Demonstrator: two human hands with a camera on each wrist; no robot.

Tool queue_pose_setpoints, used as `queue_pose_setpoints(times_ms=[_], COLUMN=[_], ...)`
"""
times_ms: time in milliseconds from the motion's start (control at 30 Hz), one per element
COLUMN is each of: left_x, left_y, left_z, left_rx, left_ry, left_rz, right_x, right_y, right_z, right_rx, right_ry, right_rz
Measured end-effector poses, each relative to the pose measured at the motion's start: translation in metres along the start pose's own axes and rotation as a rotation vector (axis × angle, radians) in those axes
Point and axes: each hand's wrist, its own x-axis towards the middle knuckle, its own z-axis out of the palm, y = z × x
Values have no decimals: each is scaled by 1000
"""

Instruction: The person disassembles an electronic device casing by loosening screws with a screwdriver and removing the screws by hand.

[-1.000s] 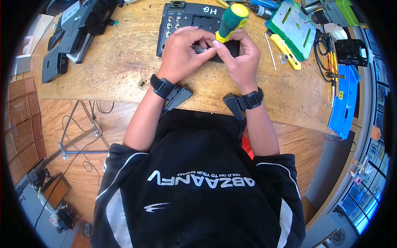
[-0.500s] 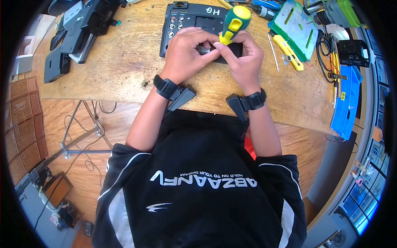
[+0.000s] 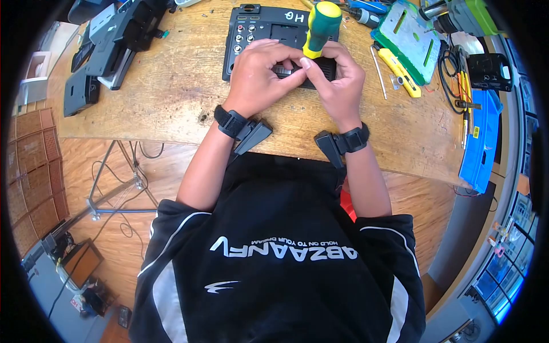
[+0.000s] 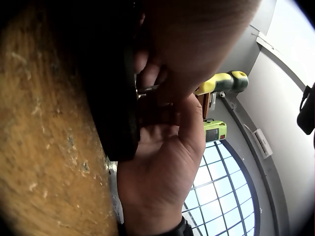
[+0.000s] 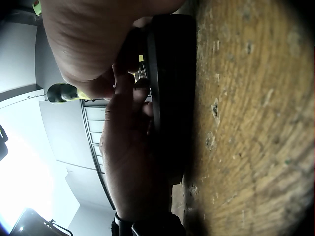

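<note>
The screwdriver [image 3: 323, 27] stands over the black housing [image 3: 234, 56], its fat handle dark green with a yellow cap and yellow collar, leaning slightly; in my left wrist's view a bit of its metal shaft shows between my fingers. I pinch it just under the collar from both sides: my left hand [image 3: 257, 77] has index finger and thumb drawn together at the shaft, and my right hand [image 3: 343, 83] lays its thumb against it, with the other fingers curled round behind. The tip is hidden from me.

The housing lies flat on the wooden workbench [image 3: 154, 108], a row of round metal-ringed jacks [image 3: 238, 39] near its left side, "HQ" written in white towards its far edge, and a rectangular recess [image 3: 284, 31] beyond my fingers. I can't make out anything inside that recess.

Scuffed wood lies between the housing and the bench's near edge, and more reaches left to the dark equipment [image 3: 123, 43]. On the right, a thin rod [image 3: 378, 71] lies near my right hand, then the yellow utility knife [image 3: 400, 73] beside the green-edged plate [image 3: 407, 43].

Farther right are a black case [image 3: 489, 72] and, at the bench's side, a blue bin [image 3: 481, 143]; I can't tell what either holds.
</note>
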Motion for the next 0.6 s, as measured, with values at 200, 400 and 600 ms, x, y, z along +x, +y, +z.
queue_pose_setpoints(times_ms=[200, 400, 600], left_x=[-1, 0, 0], left_y=[-6, -3, -2], left_z=[2, 1, 2], left_rx=[27, -3, -2], left_ry=[13, 11, 9], left_rz=[30, 27, -3], right_x=[-2, 1, 1], right_y=[1, -3, -1], right_z=[2, -1, 1], right_rx=[49, -6, 35], right_ry=[8, -9, 16], right_rz=[57, -9, 25])
